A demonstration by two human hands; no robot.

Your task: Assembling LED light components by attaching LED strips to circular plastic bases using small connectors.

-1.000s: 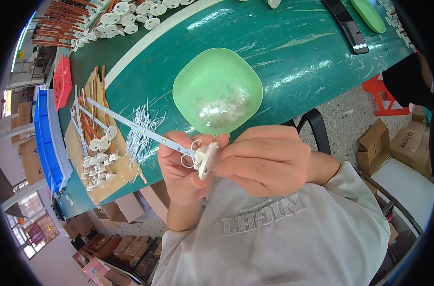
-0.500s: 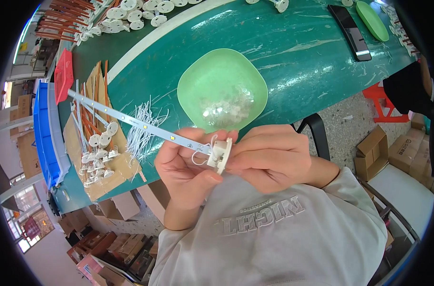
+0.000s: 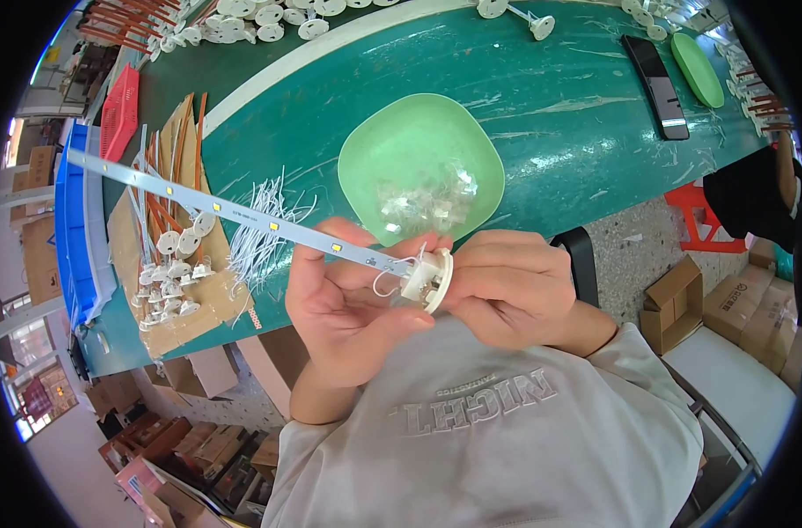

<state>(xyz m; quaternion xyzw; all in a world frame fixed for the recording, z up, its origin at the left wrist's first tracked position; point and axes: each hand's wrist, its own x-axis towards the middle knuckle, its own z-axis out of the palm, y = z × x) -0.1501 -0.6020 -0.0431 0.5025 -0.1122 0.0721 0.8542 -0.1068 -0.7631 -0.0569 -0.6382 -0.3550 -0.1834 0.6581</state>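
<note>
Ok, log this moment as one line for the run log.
left hand: holds LED strip | right hand: holds white round cap at strip end | green bowl: behind, small clear parts inside

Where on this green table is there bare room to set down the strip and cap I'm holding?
The widest bare patch of table lies between the green bowl and the black phone. A second runs behind the bowl, up to the white stripe. Left of the bowl is crowded: loose white wires, then cardboard loaded with white caps and orange strips.
</note>
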